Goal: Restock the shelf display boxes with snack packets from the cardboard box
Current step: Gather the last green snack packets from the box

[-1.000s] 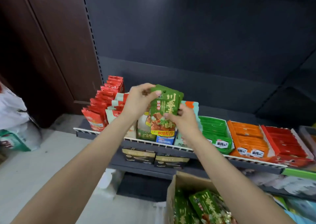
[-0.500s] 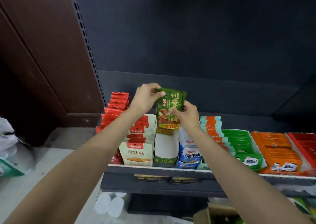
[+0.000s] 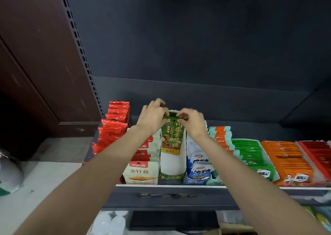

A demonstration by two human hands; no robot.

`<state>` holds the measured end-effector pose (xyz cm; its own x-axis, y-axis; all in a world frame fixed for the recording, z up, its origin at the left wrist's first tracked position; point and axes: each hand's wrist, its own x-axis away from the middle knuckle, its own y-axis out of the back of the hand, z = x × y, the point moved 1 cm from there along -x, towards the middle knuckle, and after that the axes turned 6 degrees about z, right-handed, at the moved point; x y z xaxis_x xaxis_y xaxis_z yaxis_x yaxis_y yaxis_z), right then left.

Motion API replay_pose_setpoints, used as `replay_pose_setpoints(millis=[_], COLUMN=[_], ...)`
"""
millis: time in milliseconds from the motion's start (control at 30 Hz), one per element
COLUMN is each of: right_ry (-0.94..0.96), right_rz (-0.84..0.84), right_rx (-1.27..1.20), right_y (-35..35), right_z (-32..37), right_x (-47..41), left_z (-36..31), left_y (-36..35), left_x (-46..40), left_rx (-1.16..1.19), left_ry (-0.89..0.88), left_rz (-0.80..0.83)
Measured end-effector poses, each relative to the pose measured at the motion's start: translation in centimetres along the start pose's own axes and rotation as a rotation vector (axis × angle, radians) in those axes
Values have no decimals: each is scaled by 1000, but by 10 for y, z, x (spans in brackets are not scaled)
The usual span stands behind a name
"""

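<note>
A green snack packet [image 3: 172, 138] stands upright at the back of a green-fronted display box [image 3: 172, 166] on the shelf, whose white floor shows bare in front of it. My left hand [image 3: 152, 117] pinches the packet's top left corner. My right hand [image 3: 191, 121] pinches its top right corner. Both forearms reach over the shelf's front edge. Only a brown corner of the cardboard box [image 3: 231, 228] shows at the bottom of the view.
Neighbouring display boxes hold white-and-red packets [image 3: 141, 171], red packets [image 3: 114, 125], blue-and-white packets [image 3: 199, 170], green packets [image 3: 250, 152], orange packets [image 3: 286, 157] and red ones [image 3: 318, 152]. The dark shelf edge [image 3: 170, 195] runs in front. White bags [image 3: 9, 172] lie on the floor at left.
Both hands carried the green packet forward and down into the back of the green display box. The view tilted up, so the cardboard box has almost dropped out of sight.
</note>
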<state>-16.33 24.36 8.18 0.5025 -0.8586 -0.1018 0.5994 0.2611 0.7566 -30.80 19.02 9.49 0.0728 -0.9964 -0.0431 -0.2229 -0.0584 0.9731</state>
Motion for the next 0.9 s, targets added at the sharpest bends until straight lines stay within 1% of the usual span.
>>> replay_pose_setpoints(millis=[67, 167, 233, 300, 400, 600, 667, 767, 900], right_ry=[20, 20, 6, 9, 13, 12, 26, 11, -103], right_rz=[-51, -102, -105, -81, 3, 93, 100, 135, 319], right_rx=[22, -15, -63, -80, -88, -162, -195, -204, -130], right_y=[-2, -1, 4, 10, 21, 59, 71, 79, 79], right_z=[2, 3, 3, 4, 2, -22, -37, -73, -140], right_x=[2, 11, 19, 30, 54, 135, 170, 224, 285], left_z=[-2, -7, -13, -24, -45, -114, -144, -191, -250], left_y=[-1, 0, -1, -1, -3, -18, -32, -66, -122], left_x=[2, 8, 15, 24, 42, 97, 119, 150, 184], left_rx=[65, 89, 63, 74, 291, 643, 696, 720, 766], left_ry=[20, 35, 35, 17, -6, 96, 92, 114, 190], left_rz=[0, -89, -160, -178, -148, -177, -158, -79, 26])
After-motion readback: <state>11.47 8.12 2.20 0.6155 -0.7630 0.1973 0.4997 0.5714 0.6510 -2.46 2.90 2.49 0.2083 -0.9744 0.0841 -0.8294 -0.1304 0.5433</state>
